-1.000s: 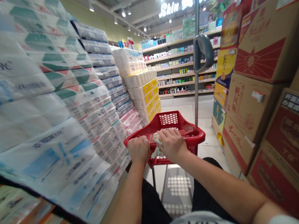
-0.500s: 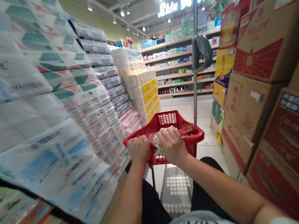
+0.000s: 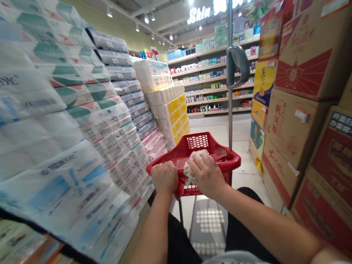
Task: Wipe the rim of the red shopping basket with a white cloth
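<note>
A red plastic shopping cart [image 3: 199, 139] with a perforated basket stands right in front of me. My left hand [image 3: 164, 177] is closed round the left part of its handle. Further right, my right hand [image 3: 207, 173] is wrapped over the same handle. Beneath its fingers is a crumpled whitish piece [image 3: 188, 172] with greenish and yellowish marks, pinned against the handle; I cannot tell whether it is tissue or a wrapper. A grey metal pole [image 3: 230, 111] with a looped grey grip [image 3: 235, 65] rises at the cart's right side.
Tall stacks of wrapped toilet paper [image 3: 13, 150] line the left, with paler packs [image 3: 169, 110] further on. Cardboard cartons [image 3: 299, 61] are piled on the right. Ahead, shelves [image 3: 211, 79] of small boxes and bottles cross the end of the pale tiled aisle floor [image 3: 247, 163].
The surroundings have shifted very slightly in the view, as stacks on the left sit a little further right. Both hands keep the same hold on the handle.
</note>
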Action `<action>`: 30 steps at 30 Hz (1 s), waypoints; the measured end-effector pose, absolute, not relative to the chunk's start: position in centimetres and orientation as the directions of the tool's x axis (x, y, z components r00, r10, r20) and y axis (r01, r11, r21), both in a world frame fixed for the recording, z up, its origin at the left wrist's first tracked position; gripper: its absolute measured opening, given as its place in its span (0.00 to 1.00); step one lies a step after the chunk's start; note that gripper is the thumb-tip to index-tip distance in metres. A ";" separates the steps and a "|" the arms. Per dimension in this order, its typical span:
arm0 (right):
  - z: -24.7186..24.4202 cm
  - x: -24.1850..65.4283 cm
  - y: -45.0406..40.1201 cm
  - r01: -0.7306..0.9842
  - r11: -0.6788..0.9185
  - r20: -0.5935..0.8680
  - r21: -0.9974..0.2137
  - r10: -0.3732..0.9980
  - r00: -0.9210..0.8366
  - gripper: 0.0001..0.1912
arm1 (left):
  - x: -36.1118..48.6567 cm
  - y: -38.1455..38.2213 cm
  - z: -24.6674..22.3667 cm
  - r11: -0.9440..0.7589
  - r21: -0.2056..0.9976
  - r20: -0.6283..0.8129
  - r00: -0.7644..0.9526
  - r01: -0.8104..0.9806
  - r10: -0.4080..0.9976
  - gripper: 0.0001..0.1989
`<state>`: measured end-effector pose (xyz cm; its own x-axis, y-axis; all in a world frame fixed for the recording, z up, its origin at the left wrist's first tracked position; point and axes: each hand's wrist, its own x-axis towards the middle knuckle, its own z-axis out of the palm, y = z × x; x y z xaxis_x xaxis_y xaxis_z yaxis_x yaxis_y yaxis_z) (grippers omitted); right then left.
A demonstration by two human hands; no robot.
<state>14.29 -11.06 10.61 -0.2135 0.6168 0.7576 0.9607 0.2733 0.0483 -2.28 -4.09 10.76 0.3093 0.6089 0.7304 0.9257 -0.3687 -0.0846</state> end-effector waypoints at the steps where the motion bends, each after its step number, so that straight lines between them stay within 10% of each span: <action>1: 10.4 14.3 -11.3 0.956 0.286 0.766 0.063 0.600 -0.230 0.20 | -2.3 -4.1 10.7 -0.372 -0.074 0.736 0.303 0.925 0.605 0.16; 8: 12.3 13.3 -9.9 0.976 0.210 0.674 -0.052 0.729 -0.121 0.19 | -2.2 -3.9 10.8 -0.377 -0.083 0.709 0.320 0.923 0.629 0.16; 15: 10.7 14.1 -11.4 0.907 0.397 0.722 0.137 0.588 -0.366 0.19 | -2.3 -3.9 10.5 -0.370 -0.044 0.736 0.281 0.928 0.616 0.18; 22: 11.8 14.6 -10.0 0.972 0.232 0.691 -0.044 0.710 -0.139 0.18 | -2.1 -3.4 10.4 -0.382 -0.021 0.742 0.270 0.924 0.613 0.19; 30: 10.4 15.5 -11.5 0.900 0.425 0.717 0.096 0.597 -0.359 0.20 | -2.1 -3.6 10.5 -0.394 0.004 0.730 0.267 0.919 0.629 0.18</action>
<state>15.53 -11.52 10.36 -0.3589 0.5974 0.7171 0.8999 0.4254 0.0959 -2.14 -3.64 10.54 0.2666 0.6289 0.7304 0.9191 -0.3941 0.0039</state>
